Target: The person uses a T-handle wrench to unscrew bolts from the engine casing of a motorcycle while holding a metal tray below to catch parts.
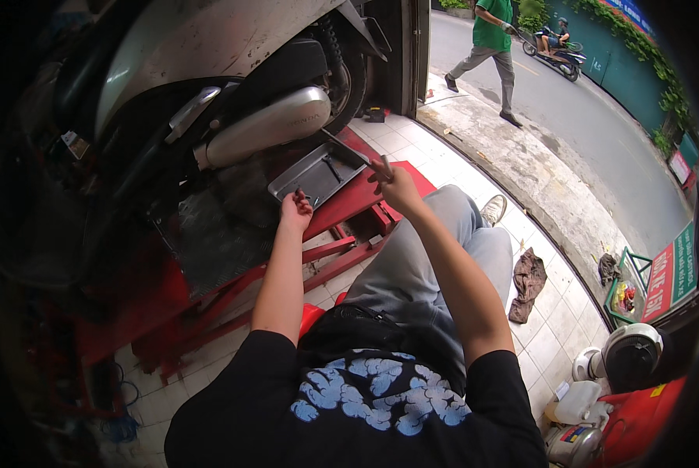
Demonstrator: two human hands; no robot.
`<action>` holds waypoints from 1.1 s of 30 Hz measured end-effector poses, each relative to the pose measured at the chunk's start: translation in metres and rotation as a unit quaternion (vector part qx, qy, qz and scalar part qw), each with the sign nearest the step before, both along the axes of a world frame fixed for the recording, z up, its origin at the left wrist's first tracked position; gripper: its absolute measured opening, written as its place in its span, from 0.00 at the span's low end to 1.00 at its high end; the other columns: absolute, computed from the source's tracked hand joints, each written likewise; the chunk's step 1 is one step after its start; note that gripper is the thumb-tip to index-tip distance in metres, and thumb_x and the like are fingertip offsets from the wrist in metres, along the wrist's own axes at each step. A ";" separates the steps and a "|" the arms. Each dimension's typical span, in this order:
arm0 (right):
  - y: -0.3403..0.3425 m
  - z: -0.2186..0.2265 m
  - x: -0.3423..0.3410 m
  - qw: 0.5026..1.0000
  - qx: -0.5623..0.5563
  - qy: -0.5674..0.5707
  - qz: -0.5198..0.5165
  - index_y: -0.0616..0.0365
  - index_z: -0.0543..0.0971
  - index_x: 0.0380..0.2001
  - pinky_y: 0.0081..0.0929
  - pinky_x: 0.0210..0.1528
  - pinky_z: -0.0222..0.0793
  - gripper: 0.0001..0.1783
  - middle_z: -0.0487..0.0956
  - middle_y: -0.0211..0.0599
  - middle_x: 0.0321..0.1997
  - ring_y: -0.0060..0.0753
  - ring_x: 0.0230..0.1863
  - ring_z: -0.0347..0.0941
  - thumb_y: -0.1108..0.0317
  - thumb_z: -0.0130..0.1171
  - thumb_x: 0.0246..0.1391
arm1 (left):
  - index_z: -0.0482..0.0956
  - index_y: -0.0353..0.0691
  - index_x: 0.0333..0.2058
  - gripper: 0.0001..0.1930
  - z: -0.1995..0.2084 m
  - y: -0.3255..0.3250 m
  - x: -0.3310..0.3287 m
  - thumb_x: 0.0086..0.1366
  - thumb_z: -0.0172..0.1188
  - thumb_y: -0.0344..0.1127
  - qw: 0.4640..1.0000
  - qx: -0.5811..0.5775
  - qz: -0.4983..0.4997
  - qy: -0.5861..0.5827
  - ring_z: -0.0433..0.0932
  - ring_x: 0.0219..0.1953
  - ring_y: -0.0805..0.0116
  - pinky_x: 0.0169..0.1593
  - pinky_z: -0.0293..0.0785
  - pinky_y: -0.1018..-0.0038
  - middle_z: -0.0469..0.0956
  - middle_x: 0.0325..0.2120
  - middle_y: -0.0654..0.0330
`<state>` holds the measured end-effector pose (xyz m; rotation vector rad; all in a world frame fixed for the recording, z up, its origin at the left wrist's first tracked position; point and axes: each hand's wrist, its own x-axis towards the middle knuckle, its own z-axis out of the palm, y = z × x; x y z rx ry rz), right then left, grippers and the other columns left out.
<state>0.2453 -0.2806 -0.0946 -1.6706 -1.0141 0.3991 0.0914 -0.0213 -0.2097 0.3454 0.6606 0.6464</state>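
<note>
Two hands work beside a raised scooter (209, 47): right hand (396, 186), fingers clamped on a long metal tool (357, 156) over the steel tray (312, 175), left hand (295, 210) loosely curled, empty, beside it.

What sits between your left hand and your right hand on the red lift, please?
In the head view, a shallow grey metal tray lies between the left hand and the right hand, which grips a tool.

right hand (397, 186) closed on a metal tool (365, 160), held over the grey metal tray (312, 178) | left hand (295, 210) loosely curled, rested at the red lift (349, 204) edge just beside the tray | silver exhaust muffler (267, 125) seen above | brown rag (527, 282) laid on the tiled floor (548, 343)
</note>
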 end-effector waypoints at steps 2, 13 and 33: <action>-0.002 -0.011 0.027 0.996 -0.049 -0.074 0.001 0.61 0.69 0.60 0.26 0.32 0.72 0.23 0.82 0.38 0.37 0.24 0.26 0.74 0.74 0.47 0.62 | 0.77 0.46 0.31 0.10 0.018 -0.022 0.012 0.67 0.48 0.38 0.999 0.043 -0.024 0.003 0.66 0.18 0.81 0.21 0.59 0.83 0.76 0.22 0.72; 0.013 0.096 -0.045 0.935 -0.271 -0.164 0.159 0.52 0.84 0.43 0.34 0.38 0.76 0.19 0.82 0.46 0.33 0.40 0.35 0.81 0.75 0.51 0.49 | 0.77 0.47 0.43 0.19 0.113 -0.082 0.027 0.72 0.43 0.53 0.942 0.307 -0.136 0.024 0.75 0.32 0.77 0.32 0.72 0.80 0.77 0.35 0.69; -0.014 0.044 0.039 0.975 -0.190 -0.058 0.099 0.53 0.65 0.64 0.26 0.26 0.72 0.29 0.80 0.37 0.24 0.27 0.24 0.77 0.74 0.53 0.59 | 0.74 0.49 0.44 0.12 0.091 -0.112 0.089 0.69 0.54 0.48 0.917 0.291 -0.271 -0.021 0.73 0.33 0.76 0.33 0.66 0.78 0.77 0.37 0.69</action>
